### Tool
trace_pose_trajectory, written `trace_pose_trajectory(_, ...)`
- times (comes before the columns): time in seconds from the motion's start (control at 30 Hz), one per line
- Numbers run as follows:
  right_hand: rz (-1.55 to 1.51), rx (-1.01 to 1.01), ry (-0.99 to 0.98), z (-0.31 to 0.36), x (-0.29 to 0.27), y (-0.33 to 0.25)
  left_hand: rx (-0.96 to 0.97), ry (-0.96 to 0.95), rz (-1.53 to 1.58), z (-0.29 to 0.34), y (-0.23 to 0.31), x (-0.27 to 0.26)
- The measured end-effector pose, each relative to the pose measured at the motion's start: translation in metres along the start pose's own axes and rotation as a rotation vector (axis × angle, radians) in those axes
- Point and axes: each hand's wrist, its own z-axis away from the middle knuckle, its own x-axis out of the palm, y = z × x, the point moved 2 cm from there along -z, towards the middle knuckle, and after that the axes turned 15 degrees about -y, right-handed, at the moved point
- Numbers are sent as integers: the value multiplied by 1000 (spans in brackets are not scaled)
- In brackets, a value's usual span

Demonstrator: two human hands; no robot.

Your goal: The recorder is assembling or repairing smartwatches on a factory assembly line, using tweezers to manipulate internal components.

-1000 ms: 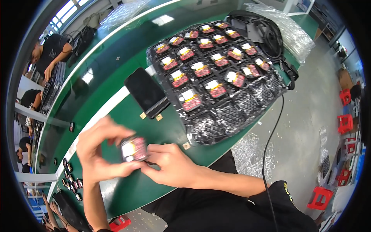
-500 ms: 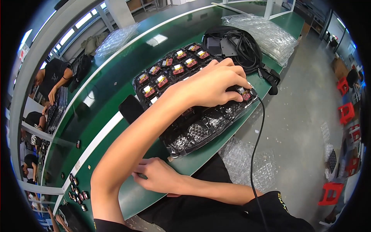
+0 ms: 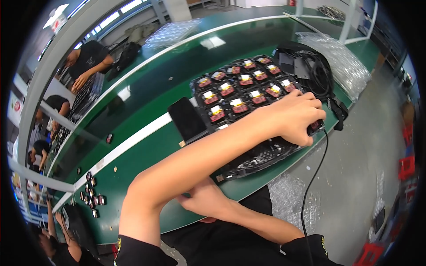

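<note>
My left arm crosses over my right one. My left hand (image 3: 301,117) is at the right corner of a black moulded tray (image 3: 248,166), with its fingers curled and its thumb closed around a small dark module with reddish parts (image 3: 316,127). A thin black cable (image 3: 316,177) runs down from beside that module. Rows of small red circuit modules with white and yellow tops (image 3: 238,104) fill the tray's pockets. My right hand (image 3: 206,197) is low at the table's near edge, under my left forearm. Its fingertips are hidden, and I cannot see what they hold.
A black phone-like slab (image 3: 188,119) leans at the tray's left. Behind stands an open black case with coiled cables (image 3: 313,71), next to clear bubble wrap (image 3: 341,62). Loose modules (image 3: 92,197) lie on the green table (image 3: 146,177) at left. Co-workers (image 3: 91,62) sit across.
The view has shifted, so the tray and table appear farther right. My left hand stays at the tray's right corner, its fingers more curled. My right hand remains under the left forearm.
</note>
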Motion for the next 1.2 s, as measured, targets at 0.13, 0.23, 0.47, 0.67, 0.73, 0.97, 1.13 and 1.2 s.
trace_pose_trajectory(0.13,28,-133,1,-1,9,1,28,149,-12,13,-2,7)
trace_pose_trajectory(0.23,62,-117,52,-1,3,4,108,347,4,50,18,-16)
trace_pose_trajectory(0.47,218,-93,97,1,-10,-18,-674,314,-359,309,-6,-48)
trace_pose_trajectory(0.67,271,-134,51,-5,-2,-19,-1641,148,-373,537,-13,3)
trace_pose_trajectory(0.73,279,-97,33,-6,1,-23,-1511,354,-170,560,-16,4)
trace_pose_trajectory(0.97,292,-2,88,-5,2,-18,-1039,384,49,470,33,7)
trace_pose_trajectory(1.13,354,-4,112,-11,2,-19,-977,100,-51,424,102,36)
trace_pose_trajectory(1.2,397,-5,98,-13,2,-20,-1011,87,-10,423,110,36)
